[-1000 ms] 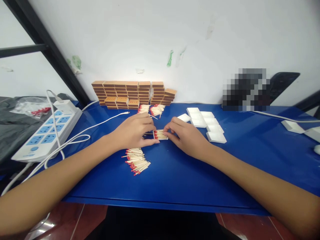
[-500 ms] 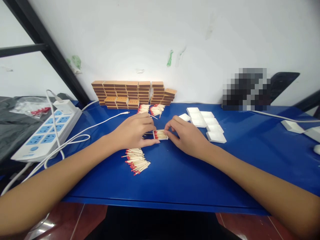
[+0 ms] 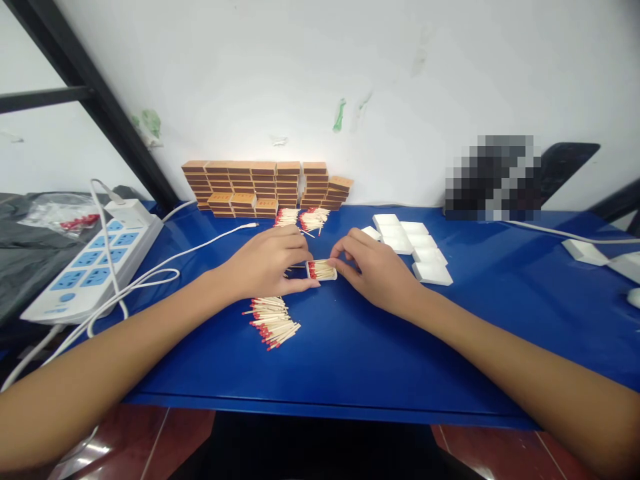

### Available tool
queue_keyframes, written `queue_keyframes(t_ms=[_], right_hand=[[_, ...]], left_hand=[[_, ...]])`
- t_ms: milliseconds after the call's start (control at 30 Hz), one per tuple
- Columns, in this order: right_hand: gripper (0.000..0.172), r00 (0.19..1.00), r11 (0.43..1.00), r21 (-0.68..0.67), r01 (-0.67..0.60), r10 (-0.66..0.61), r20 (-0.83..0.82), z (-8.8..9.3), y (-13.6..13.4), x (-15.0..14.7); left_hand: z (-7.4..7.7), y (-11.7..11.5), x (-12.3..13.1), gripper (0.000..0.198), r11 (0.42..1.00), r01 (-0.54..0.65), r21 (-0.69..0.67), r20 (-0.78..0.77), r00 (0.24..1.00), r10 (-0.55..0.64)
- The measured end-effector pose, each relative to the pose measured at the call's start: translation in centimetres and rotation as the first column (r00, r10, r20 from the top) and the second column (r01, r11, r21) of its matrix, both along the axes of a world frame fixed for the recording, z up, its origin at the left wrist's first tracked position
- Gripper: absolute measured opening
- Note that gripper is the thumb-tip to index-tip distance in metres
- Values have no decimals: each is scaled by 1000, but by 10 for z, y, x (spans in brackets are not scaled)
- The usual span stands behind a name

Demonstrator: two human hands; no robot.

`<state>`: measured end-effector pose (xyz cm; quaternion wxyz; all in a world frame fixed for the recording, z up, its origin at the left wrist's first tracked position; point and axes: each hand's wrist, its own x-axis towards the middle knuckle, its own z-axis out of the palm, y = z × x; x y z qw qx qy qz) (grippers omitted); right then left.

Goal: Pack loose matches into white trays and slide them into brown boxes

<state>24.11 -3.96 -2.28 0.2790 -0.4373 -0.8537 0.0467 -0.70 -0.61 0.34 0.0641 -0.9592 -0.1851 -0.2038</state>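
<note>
Tray (image 3: 327, 279), filled with matches (image 3: 323, 269), is set on the desk (image 3: 370, 360) at the dial's centre. Its nine o'clock end is grasped by the left hand (image 3: 277, 260). The right hand (image 3: 370, 270) is curled at the three o'clock end; whether anything is pinched cannot be told. Boxes (image 3: 240, 169) are stacked at eleven, a pile (image 3: 275, 323) spread at seven.

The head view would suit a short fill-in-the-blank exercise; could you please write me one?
The matches in the tray have ____ heads.
Of the left hand and the right hand, the ____ one is nearer those heads.
The tabletop is coloured ____.

Missing words: red; left; blue.
</note>
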Motion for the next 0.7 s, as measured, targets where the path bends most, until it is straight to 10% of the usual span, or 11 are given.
queue_keyframes(t_ms=[500, 700], right_hand=[[9, 990, 994, 15, -110, 111, -88, 3, -8, -8], [9, 916, 899, -177, -402, 391, -92, 8, -48, -32]], left_hand=[[-1, 1, -1, 40, 1000, -30, -10, -9, 1000, 30], [-1, 2, -1, 33, 999, -36, -28, -16, 999, 35]])
